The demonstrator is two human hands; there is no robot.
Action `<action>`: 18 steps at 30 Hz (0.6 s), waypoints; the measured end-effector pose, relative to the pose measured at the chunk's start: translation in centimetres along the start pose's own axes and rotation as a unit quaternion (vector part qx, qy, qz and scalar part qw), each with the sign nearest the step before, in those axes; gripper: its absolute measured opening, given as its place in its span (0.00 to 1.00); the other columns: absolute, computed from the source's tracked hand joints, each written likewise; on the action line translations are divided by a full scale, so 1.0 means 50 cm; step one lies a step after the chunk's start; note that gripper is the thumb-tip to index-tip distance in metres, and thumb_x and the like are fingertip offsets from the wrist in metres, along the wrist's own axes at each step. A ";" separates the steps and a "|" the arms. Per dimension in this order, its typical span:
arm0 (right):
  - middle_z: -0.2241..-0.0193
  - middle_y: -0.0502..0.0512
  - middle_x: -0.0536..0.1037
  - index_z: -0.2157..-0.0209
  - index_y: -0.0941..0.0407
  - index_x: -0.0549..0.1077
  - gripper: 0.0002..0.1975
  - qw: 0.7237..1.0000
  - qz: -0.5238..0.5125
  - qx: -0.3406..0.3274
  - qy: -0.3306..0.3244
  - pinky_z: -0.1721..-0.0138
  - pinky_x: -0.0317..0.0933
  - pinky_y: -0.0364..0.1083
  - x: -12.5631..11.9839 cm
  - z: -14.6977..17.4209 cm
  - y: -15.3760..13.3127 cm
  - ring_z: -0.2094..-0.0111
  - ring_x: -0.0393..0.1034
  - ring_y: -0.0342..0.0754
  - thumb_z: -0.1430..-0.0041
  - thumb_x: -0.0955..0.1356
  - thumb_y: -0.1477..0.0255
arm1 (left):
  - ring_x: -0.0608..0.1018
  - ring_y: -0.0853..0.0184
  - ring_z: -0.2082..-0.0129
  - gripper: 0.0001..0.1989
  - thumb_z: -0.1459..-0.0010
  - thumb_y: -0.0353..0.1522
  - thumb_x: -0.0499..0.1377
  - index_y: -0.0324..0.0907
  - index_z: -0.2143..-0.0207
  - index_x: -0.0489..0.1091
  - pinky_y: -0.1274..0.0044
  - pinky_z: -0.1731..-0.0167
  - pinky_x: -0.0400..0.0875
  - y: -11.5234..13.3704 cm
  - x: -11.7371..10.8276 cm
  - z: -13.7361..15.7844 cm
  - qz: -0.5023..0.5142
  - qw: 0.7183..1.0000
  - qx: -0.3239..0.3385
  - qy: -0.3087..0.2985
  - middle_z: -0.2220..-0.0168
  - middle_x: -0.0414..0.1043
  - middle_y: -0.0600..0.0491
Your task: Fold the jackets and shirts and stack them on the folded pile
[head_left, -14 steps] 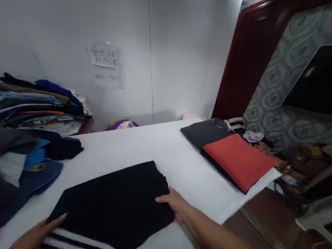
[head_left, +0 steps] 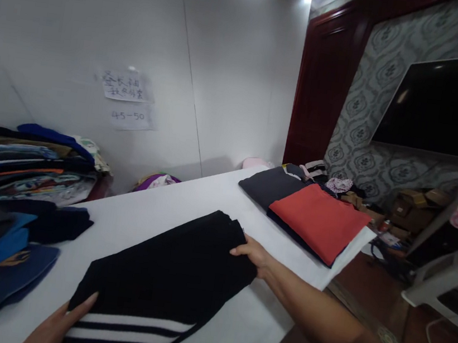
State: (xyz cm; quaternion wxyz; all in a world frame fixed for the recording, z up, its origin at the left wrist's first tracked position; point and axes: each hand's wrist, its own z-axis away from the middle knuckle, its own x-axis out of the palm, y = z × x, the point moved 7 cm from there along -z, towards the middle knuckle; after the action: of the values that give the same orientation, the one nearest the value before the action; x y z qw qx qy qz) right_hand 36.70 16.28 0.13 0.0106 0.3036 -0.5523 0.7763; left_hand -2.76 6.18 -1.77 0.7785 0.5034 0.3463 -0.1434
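Observation:
A folded black garment with white stripes lies across the near part of the white table, its striped part toward me. My left hand grips its lower left edge, thumb on top and the other fingers hidden beneath. At the upper right edge my right hand holds the cloth in the same way, with the fingertips underneath out of sight. Farther right on the table lies a folded orange-red garment, beside a folded dark grey garment.
Loose clothes are heaped at the left, below a tall stack of folded clothes. Paper signs hang on the white wall behind the table. Past the table's right edge stands a plastic stool; cardboard boxes sit behind.
The black garment has shifted to the right and stretched flatter between my hands, with my right hand farther right and slightly up. My view has turned a little to the right.

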 end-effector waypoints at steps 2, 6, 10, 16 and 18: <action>0.72 0.49 0.77 0.57 0.54 0.69 0.26 1.000 0.011 -0.014 0.006 0.65 0.66 0.49 -0.024 -0.003 -0.039 0.71 0.73 0.49 0.64 0.71 0.77 | 0.81 0.59 0.61 0.10 0.55 0.46 0.53 0.61 0.77 0.75 0.69 0.66 0.77 0.059 0.019 0.012 0.166 0.986 0.019 0.023 0.71 0.79 0.66; 0.70 0.50 0.77 0.56 0.54 0.68 0.28 0.998 0.033 -0.047 0.019 0.64 0.67 0.49 -0.073 -0.007 -0.123 0.69 0.73 0.49 0.64 0.71 0.77 | 0.81 0.56 0.69 0.07 0.58 0.41 0.65 0.57 0.72 0.76 0.65 0.73 0.77 0.132 0.098 0.017 0.379 0.918 -0.116 -0.001 0.69 0.80 0.63; 0.72 0.48 0.77 0.59 0.54 0.67 0.26 0.995 0.053 -0.062 0.049 0.66 0.68 0.47 -0.135 -0.015 -0.200 0.71 0.73 0.48 0.66 0.71 0.78 | 0.81 0.58 0.71 0.08 0.55 0.33 0.66 0.49 0.68 0.75 0.68 0.76 0.78 0.219 0.157 -0.008 0.447 0.885 -0.120 -0.054 0.69 0.80 0.58; 0.74 0.48 0.77 0.58 0.53 0.66 0.28 0.991 0.074 -0.073 0.085 0.71 0.69 0.47 -0.247 -0.045 -0.289 0.75 0.73 0.48 0.67 0.70 0.79 | 0.81 0.59 0.69 0.11 0.53 0.29 0.65 0.39 0.63 0.73 0.72 0.73 0.77 0.347 0.249 -0.055 0.450 0.878 -0.078 -0.146 0.67 0.79 0.50; 0.74 0.48 0.78 0.59 0.53 0.67 0.27 0.988 0.083 -0.079 0.105 0.72 0.69 0.46 -0.288 -0.058 -0.314 0.75 0.73 0.47 0.67 0.69 0.79 | 0.81 0.60 0.68 0.11 0.52 0.27 0.64 0.39 0.63 0.73 0.73 0.71 0.77 0.388 0.281 -0.075 0.457 0.875 -0.068 -0.145 0.67 0.79 0.50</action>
State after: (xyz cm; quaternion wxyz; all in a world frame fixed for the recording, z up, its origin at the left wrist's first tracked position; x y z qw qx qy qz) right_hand 52.66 29.49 5.96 0.0279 0.1715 -0.6309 0.7561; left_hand 16.98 20.01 0.95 0.8311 0.5252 -0.0305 0.1803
